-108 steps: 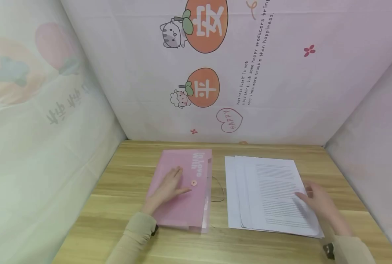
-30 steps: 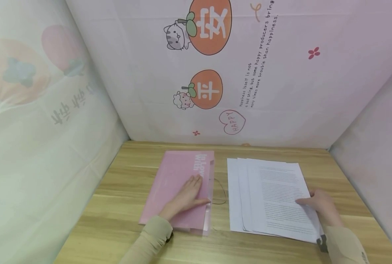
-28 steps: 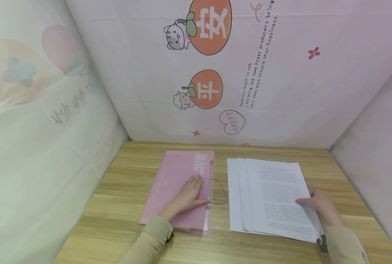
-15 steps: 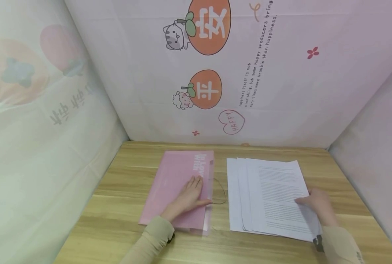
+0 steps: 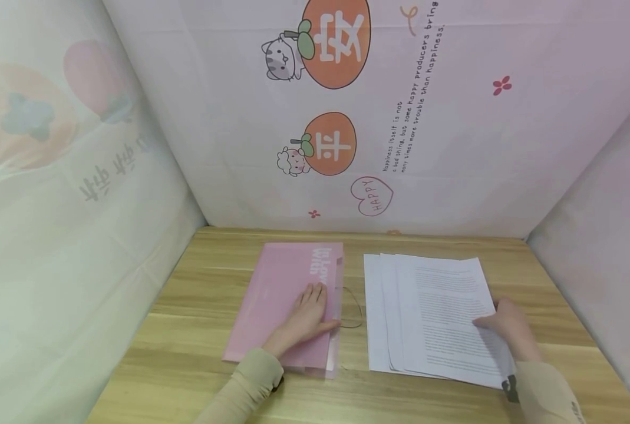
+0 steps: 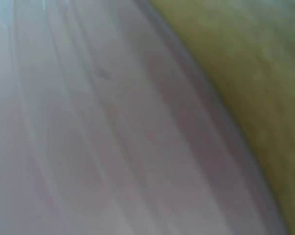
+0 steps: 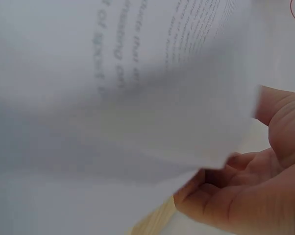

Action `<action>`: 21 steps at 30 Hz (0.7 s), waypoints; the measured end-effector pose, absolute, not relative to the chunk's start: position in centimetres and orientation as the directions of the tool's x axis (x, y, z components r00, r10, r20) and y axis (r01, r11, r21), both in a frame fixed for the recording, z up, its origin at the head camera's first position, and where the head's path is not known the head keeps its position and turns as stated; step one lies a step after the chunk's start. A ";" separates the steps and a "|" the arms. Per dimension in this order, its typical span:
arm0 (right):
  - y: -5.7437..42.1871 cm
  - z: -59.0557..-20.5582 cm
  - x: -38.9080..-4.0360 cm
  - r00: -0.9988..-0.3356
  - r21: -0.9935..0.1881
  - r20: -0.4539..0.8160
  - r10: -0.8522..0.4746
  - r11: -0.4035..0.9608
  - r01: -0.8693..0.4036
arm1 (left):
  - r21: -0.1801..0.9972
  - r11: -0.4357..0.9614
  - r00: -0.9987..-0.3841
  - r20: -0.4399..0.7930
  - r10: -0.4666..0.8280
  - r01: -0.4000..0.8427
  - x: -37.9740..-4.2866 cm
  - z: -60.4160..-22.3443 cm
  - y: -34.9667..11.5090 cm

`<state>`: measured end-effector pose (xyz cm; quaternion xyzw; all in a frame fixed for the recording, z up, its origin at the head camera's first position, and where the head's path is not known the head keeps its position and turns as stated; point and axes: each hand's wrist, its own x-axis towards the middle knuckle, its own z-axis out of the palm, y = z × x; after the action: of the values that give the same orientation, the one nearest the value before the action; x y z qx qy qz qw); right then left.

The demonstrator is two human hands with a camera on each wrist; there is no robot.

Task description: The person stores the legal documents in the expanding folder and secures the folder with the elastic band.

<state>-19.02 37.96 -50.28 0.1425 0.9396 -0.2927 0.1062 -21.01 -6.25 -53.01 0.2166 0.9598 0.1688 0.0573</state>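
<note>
My left hand [image 5: 305,315] rests with straight fingers on a pink file folder [image 5: 272,294], its thumb lying across the flap edge. White lettering shows above the fingers, and the button on the flap is hidden under the hand. A thin cord loop [image 5: 360,306] sticks out from the folder's right side. On the right, my right hand [image 5: 511,327] pinches the right edge of the top printed sheet [image 5: 447,318], thumb above and fingers beneath. The right wrist view shows the sheet [image 7: 196,117] bent up near the fingers [image 7: 201,200]. Folder layers [image 6: 137,122] blur in the left wrist view.
More white sheets [image 5: 374,312] fan out under the top one, leftward. Everything lies on a wood-grain table [image 5: 293,400]. A printed cloth wall [image 5: 426,194] stands behind, with white cloth [image 5: 81,265] on the left and another cloth side [image 5: 606,235] on the right.
Since the earliest frame, my left hand has slid right and nearer over the folder, covering the button. The right hand has taken hold of the sheet's edge. The last second shows almost no movement.
</note>
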 end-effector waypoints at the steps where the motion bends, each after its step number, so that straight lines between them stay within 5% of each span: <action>1: 38.0 -50.3 -19.0 -0.935 -0.521 -0.290 0.203 0.786 0.332 | 0.345 0.849 -0.899 -0.030 0.437 0.401 -21.0 -53.0 -6.2; 21: 39.4 -51.2 -18.3 -0.934 -0.611 -0.303 0.191 0.713 0.344 | 0.427 0.827 -0.913 -0.007 0.407 0.365 -20.8 -51.6 -5.2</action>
<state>-18.34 39.37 -51.18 0.1454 0.9190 -0.3497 0.1097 -20.78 -5.20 -51.63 0.2023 0.9545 0.2135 0.0490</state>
